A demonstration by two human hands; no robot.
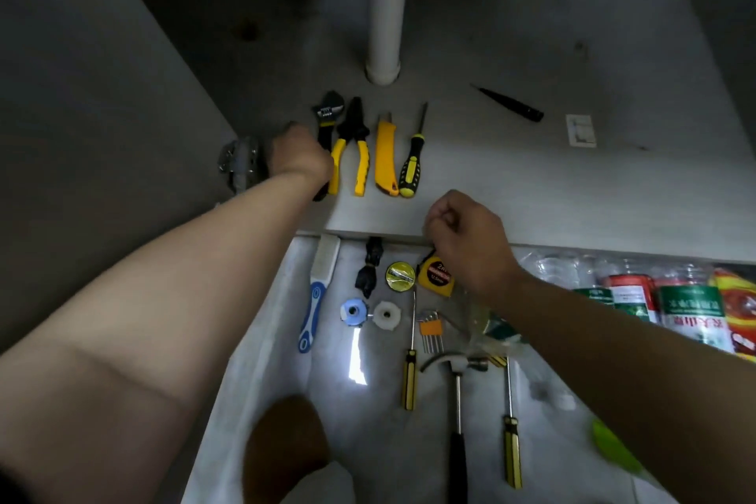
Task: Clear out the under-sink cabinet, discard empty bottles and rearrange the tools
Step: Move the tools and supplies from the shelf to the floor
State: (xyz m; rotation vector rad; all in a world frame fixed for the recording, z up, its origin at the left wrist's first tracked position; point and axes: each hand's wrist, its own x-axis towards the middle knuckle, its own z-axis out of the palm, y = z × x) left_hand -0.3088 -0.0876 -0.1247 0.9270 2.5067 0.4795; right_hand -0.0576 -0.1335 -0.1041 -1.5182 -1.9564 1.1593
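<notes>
On the cabinet floor (491, 184) a row of tools lies side by side: a black adjustable wrench (328, 111), yellow-handled pliers (352, 143), a yellow utility knife (385, 153) and a black-and-yellow screwdriver (412, 162). My left hand (300, 153) is closed over the wrench's handle at the left end of the row. My right hand (466, 237) is a closed fist at the cabinet's front edge, just above a yellow tape measure (435, 277); I see nothing in it. Plastic bottles with green and red labels (675, 301) lie on the floor at the right.
A white drain pipe (383, 12) rises behind the row. A black pen-like tool (507, 102) and a white plate (581, 130) lie farther right. On the floor below lie a blue-handled brush (316, 299), tape rolls (354, 312), hex keys (431, 329), a hammer (456, 401) and two screwdrivers (409, 376).
</notes>
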